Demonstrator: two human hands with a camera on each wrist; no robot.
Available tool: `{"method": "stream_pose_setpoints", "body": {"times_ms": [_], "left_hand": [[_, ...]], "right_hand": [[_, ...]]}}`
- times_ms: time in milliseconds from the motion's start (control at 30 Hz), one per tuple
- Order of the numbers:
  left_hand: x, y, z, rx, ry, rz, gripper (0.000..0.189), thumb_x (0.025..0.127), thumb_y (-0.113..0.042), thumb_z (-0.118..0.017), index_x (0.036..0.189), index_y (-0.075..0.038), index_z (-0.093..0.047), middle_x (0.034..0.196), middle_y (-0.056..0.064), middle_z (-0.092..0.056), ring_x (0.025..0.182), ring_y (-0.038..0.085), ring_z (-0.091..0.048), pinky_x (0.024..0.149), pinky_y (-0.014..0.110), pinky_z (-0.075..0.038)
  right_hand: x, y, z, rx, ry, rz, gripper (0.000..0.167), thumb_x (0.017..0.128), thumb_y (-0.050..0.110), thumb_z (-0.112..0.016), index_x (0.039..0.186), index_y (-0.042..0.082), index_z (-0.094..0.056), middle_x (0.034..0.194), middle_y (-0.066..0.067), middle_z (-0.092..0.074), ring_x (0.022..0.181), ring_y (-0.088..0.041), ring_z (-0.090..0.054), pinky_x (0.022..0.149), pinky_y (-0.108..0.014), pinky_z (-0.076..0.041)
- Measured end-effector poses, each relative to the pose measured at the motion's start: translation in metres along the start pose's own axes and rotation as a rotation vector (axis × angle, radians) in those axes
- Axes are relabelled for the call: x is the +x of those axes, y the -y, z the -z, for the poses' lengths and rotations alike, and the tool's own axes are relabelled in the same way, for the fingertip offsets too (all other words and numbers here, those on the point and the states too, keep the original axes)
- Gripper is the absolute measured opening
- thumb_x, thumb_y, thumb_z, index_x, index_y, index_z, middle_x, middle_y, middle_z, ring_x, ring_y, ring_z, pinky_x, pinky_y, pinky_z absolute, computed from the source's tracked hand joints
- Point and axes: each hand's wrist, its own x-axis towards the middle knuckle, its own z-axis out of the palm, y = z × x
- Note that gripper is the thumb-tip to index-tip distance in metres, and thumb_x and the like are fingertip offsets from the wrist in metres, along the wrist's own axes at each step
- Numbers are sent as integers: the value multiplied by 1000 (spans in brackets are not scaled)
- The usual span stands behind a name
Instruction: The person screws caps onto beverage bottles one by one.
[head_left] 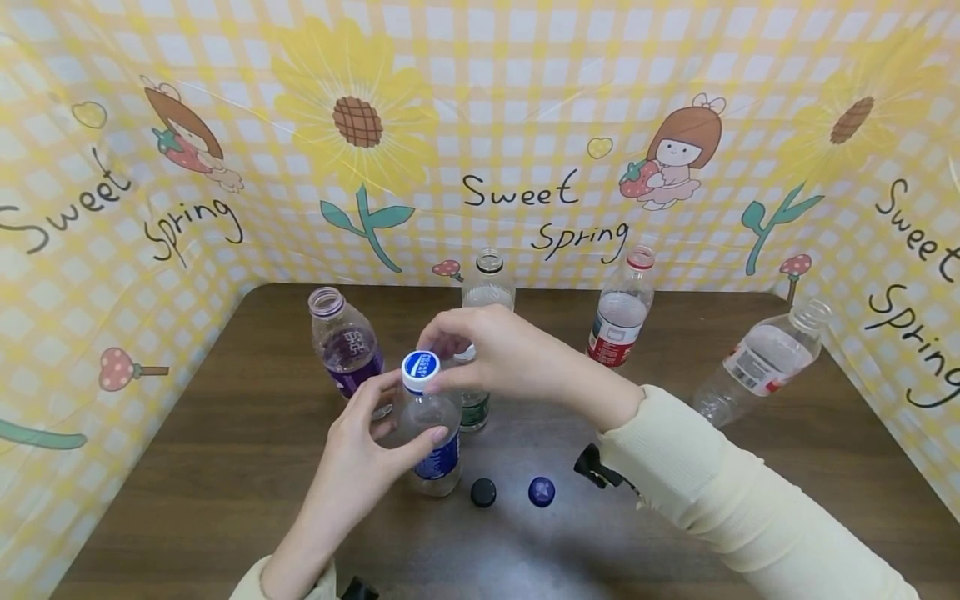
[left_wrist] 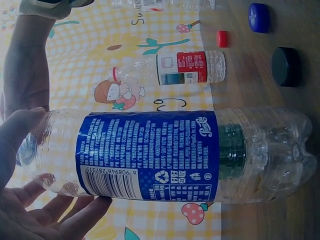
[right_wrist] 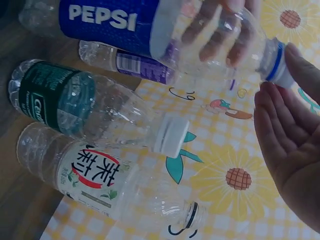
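A clear plastic Pepsi bottle with a blue label stands upright on the table. My left hand grips it around its upper part, thumb on one side and fingers on the other. At the top, the thumb and fingers of my right hand pinch the white cap with a blue top, which sits on the bottle's neck. Just behind is a green-labelled bottle with a white cap, mostly covered by my right hand in the head view. An uncapped purple-labelled bottle stands beyond my left hand.
An uncapped jasmine-label bottle stands at the back. To the right are an uncapped red-labelled bottle and another open clear bottle. A black cap, a dark blue cap and a red cap lie on the table.
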Motion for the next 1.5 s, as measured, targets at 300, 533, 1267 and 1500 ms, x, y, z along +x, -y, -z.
{"method": "stream_pose_setpoints", "body": {"times_ms": [300, 533, 1267, 1500], "left_hand": [[0, 2, 2, -3, 1, 0, 63, 76, -20, -82, 130, -11, -50, 131, 10, -55, 121, 30, -55, 94, 46, -54], [0, 1, 2, -11, 10, -2, 64, 76, -21, -81, 131, -11, -50, 133, 10, -54, 122, 30, -54, 95, 47, -53], [-1, 2, 3, 2, 0, 8, 64, 76, -20, -81, 130, -11, -50, 132, 10, -54, 121, 30, -54, 94, 47, -54], [-2, 2, 3, 10, 2, 10, 63, 76, -22, -81, 130, -13, -50, 132, 9, -54, 122, 28, -53, 94, 47, -53]], "right_hand": [[-1, 1, 4, 32, 90, 102, 46, 89, 5, -65, 133, 6, -53, 131, -6, -60, 118, -16, -58, 103, -29, -48], [-1, 2, 7, -7, 92, 172, 34, 92, 5, -60, 126, 6, -60, 124, -5, -63, 115, -14, -59, 101, -24, -48], [1, 3, 2, -9, 89, 175, 38, 89, 1, -63, 127, 5, -59, 123, -5, -63, 115, -14, -59, 100, -26, -49], [0, 6, 0, -13, 49, 90, 30, 88, 12, -67, 117, 5, -63, 113, -5, -65, 105, -14, -62, 93, -24, -53]]}}
